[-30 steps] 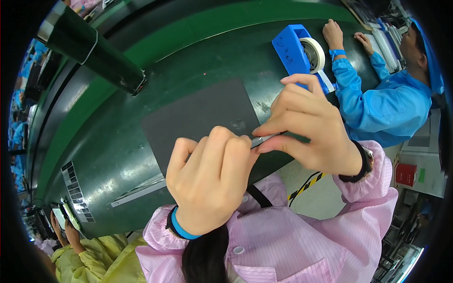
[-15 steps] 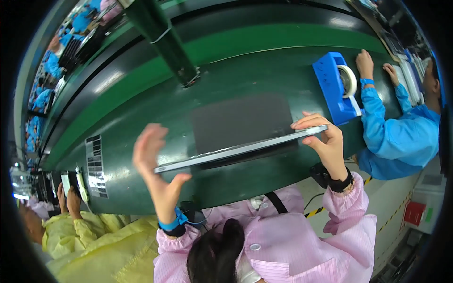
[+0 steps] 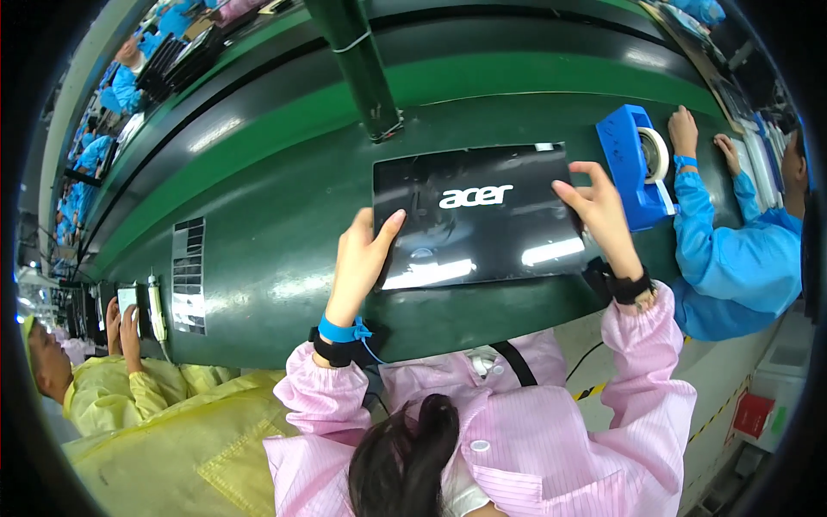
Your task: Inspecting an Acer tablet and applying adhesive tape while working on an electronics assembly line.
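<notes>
A flat glossy black panel (image 3: 474, 220) with a white logo lies face up over the green conveyor belt (image 3: 267, 233). My left hand (image 3: 362, 258) grips its left edge, thumb on top. My right hand (image 3: 597, 211) holds the right edge near the top corner. Both arms wear pink sleeves; the left wrist carries a blue strap and a black band, the right a black band.
A blue tape dispenser (image 3: 633, 164) with a white roll stands right of the panel. A person in blue (image 3: 732, 258) works at the right, another in yellow (image 3: 103, 388) at the lower left. A dark green post (image 3: 357, 65) rises behind the panel.
The panel was edge-on half a second ago, held by my right hand alone; now it is turned glossy side up and my left hand has taken its left edge.
</notes>
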`<move>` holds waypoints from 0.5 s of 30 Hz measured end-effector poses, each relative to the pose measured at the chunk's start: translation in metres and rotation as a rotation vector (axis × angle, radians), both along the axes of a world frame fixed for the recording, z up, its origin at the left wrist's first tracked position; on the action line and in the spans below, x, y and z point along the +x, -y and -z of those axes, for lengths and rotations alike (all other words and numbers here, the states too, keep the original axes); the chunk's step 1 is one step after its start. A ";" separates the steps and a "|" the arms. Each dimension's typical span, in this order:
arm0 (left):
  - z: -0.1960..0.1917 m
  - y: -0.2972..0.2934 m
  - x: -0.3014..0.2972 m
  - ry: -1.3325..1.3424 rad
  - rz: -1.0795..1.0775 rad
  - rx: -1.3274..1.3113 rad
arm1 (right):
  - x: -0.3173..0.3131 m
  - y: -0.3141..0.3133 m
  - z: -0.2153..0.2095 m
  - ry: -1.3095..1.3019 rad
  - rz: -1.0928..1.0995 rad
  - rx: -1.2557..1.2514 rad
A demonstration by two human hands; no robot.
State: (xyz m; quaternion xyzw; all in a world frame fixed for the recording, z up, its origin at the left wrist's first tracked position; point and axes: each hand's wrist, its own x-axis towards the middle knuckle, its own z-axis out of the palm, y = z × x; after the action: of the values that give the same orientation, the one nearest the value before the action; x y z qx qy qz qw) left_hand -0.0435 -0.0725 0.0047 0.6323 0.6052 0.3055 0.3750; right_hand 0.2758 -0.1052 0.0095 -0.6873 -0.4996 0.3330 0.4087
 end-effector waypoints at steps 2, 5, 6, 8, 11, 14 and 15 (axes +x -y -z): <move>0.007 -0.004 0.004 -0.235 -0.013 0.059 | -0.001 -0.004 0.018 0.179 -0.007 0.052; 0.012 -0.001 0.006 -0.325 0.000 0.135 | -0.009 -0.008 0.017 0.311 -0.031 -0.030; 0.013 -0.002 0.008 -0.342 0.009 0.143 | -0.011 -0.007 0.012 0.355 -0.049 -0.007; 0.013 -0.001 0.011 -0.350 0.014 0.134 | -0.009 -0.008 0.019 0.526 -0.051 0.054; 0.019 0.000 0.008 -0.332 0.025 0.156 | -0.017 -0.006 0.018 0.629 -0.043 0.057; 0.008 0.004 -0.004 -0.196 0.051 -0.008 | -0.014 0.000 0.021 0.646 -0.047 0.074; 0.003 0.006 -0.012 -0.076 0.068 -0.176 | -0.011 0.003 0.023 0.603 -0.052 0.090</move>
State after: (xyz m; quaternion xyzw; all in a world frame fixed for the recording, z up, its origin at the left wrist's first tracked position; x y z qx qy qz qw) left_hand -0.0551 -0.0789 0.0017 0.6281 0.6219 0.2140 0.4160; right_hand 0.2650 -0.1080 -0.0130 -0.7235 -0.6300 0.1020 0.2633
